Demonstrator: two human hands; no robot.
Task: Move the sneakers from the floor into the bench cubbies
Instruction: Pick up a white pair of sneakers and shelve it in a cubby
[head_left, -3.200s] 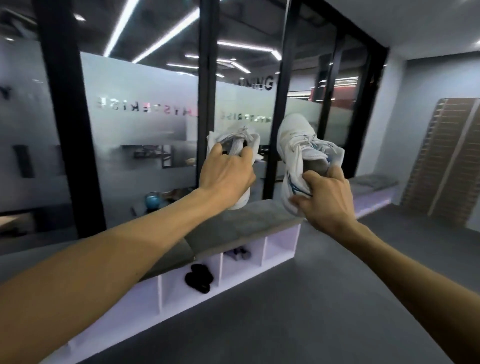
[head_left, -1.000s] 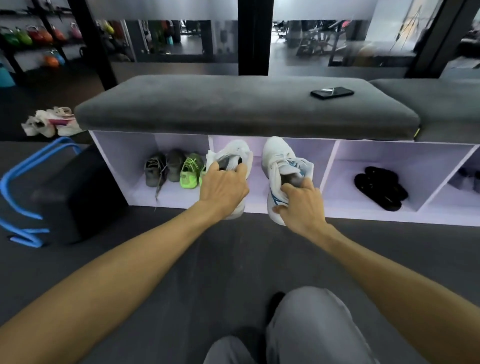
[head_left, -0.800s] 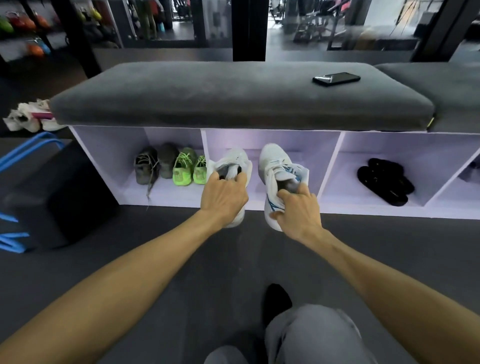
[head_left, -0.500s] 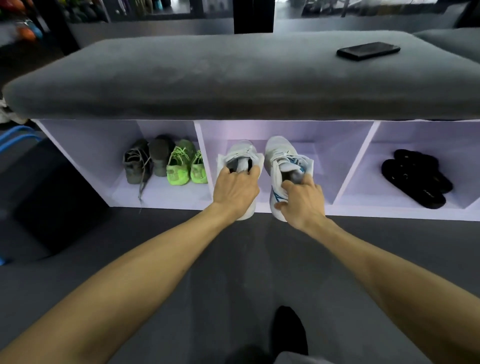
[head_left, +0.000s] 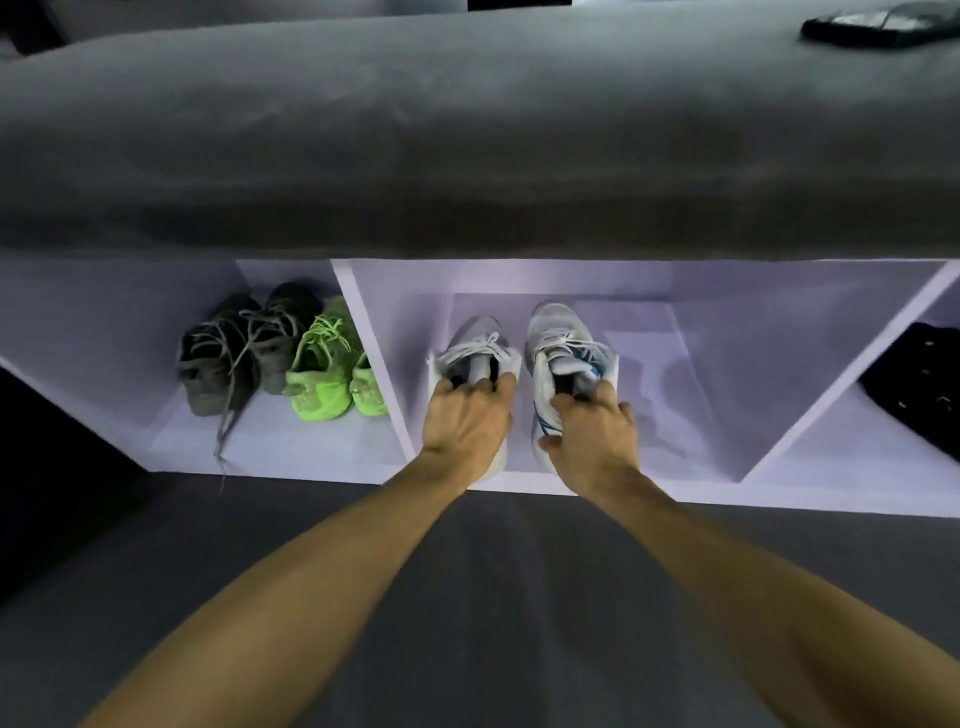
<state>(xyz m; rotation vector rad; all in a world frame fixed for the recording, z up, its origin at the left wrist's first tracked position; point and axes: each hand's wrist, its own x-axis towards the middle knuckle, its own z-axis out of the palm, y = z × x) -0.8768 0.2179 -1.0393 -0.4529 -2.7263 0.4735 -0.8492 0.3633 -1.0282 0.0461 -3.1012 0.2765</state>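
Left cubby (head_left: 104, 332): pale lilac compartment under the bench, holding two pairs of shoes, toes to the back.
Dark grey sneakers (head_left: 234, 353): a laced pair side by side at the left of that compartment; one loose lace trails forward over the front edge towards the floor.
Neon green sneakers (head_left: 332, 369): a knit pair just to the right of the grey ones, the right shoe close against the divider panel.
Left hand (head_left: 465, 421): reaches into the middle cubby (head_left: 727, 364), fingers curled over the heel collar of the left white sneaker (head_left: 475, 348), fingertips hooked inside the opening.
Left white sneaker: inside the middle cubby near its left divider, toe pointing to the back wall, heel near the front edge; whether its sole rests on the shelf cannot be told.
Right hand (head_left: 592, 436): grips the heel of the right white sneaker with blue trim (head_left: 563, 343), fingers tucked into the collar, thumb on the shoe's left side.
Right white sneaker: in the same cubby, just beside its mate and parallel to it, toe a little further back.
Dark grey padded bench cushion (head_left: 467, 130): spans the whole top above the cubbies.
Black phone (head_left: 878, 26): lies flat on the cushion at the far right.
Black sandals (head_left: 919, 384): in the right-hand cubby, partly cut off by the frame edge.
Grey carpeted floor (head_left: 493, 597): in front of the bench, under both forearms.
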